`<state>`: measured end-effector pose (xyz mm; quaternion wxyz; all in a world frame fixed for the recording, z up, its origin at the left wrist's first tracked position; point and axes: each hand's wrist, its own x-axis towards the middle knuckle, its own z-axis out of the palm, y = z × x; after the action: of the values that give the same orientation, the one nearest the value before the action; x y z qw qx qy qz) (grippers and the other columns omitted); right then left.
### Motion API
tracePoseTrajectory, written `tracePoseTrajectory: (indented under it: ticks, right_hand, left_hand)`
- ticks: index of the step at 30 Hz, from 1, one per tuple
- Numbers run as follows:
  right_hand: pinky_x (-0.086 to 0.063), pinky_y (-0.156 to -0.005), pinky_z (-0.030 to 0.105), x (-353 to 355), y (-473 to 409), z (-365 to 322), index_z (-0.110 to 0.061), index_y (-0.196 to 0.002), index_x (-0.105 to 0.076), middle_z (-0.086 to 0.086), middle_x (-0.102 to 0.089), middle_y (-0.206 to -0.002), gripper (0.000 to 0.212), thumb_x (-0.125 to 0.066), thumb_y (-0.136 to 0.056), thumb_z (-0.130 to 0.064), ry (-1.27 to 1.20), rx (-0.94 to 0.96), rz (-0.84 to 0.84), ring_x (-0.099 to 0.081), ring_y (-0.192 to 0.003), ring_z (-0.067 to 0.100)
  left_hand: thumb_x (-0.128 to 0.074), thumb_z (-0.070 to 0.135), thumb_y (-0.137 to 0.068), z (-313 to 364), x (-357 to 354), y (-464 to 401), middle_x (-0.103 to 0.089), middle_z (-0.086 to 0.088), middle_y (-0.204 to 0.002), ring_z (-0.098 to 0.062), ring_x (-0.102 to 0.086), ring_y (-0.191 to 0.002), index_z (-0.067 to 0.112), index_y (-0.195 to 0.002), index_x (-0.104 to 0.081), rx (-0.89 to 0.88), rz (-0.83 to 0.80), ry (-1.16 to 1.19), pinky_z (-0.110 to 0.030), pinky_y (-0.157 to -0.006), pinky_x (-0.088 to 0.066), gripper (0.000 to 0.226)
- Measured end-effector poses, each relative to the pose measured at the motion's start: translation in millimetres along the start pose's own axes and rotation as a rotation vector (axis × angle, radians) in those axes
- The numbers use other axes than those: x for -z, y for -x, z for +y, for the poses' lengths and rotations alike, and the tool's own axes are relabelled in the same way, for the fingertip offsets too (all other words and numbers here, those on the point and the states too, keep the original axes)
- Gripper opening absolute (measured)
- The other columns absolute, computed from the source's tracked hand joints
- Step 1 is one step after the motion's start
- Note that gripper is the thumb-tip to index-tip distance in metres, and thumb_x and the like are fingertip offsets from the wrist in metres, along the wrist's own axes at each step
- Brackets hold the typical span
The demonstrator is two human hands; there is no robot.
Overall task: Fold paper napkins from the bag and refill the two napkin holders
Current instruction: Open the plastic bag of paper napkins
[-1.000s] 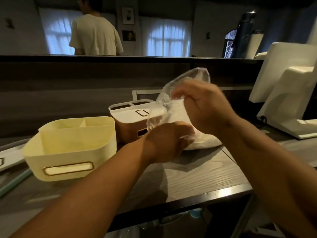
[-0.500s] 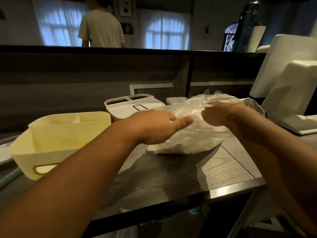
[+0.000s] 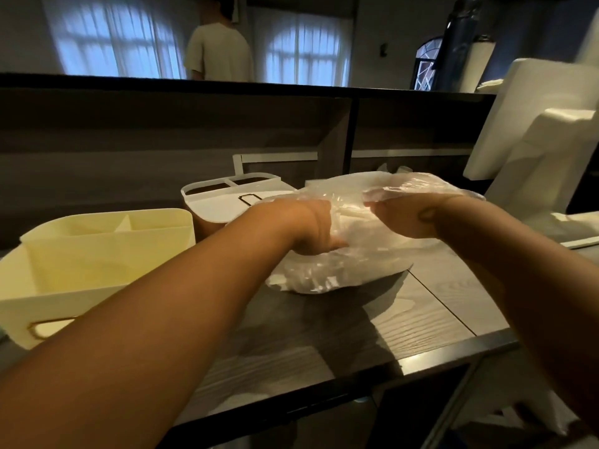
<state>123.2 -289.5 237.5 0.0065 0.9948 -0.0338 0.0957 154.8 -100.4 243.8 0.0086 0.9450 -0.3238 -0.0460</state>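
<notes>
Napkins are sitting white and bunched inside the clear plastic bag (image 3: 340, 264), which is lying on its side on the grey wood-grain counter (image 3: 421, 315), its long axis running left to right and its crinkled mouth pointing toward me. I am seeing my left hand (image 3: 311, 228) reaching in at the bag's left side, fingers curled into the plastic; whether they are gripping film or napkins I cannot tell. My right hand (image 3: 402, 215) is pinching the bag's upper film, lifting it. Left of the bag, the white napkin holder (image 3: 227, 202) is standing farther back, and the yellow napkin holder (image 3: 90, 254) nearer.
</notes>
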Motion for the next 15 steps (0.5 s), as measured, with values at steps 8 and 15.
tracePoseTrajectory:
  ticks: [8, 15]
  right_hand:
    - [-0.055, -0.086, 0.036, 19, 2, 31, -0.039, -0.111, -0.055, -0.001, -0.059, -0.11, 0.029, -0.067, -0.087, -0.027, 0.089, -0.123, -0.169, -0.056, -0.095, 0.019]
    - [-0.045, -0.09, 0.031, 9, -7, -20, -0.02, -0.133, -0.055, 0.008, -0.058, -0.126, 0.034, -0.044, -0.102, -0.01, -0.008, 0.013, -0.096, -0.057, -0.114, 0.025]
  left_hand:
    - [-0.074, 0.063, -0.076, 2, 23, 23, -0.053, -0.002, -0.106, -0.023, -0.049, -0.097, 0.017, -0.141, -0.051, 0.07, -0.078, -0.168, -0.037, -0.081, -0.038, 0.082]
    - [-0.073, 0.035, -0.087, 6, 14, 20, -0.061, -0.005, -0.127, -0.023, -0.056, -0.108, 0.019, -0.14, -0.054, -0.028, -0.015, -0.109, -0.035, -0.087, -0.044, 0.058]
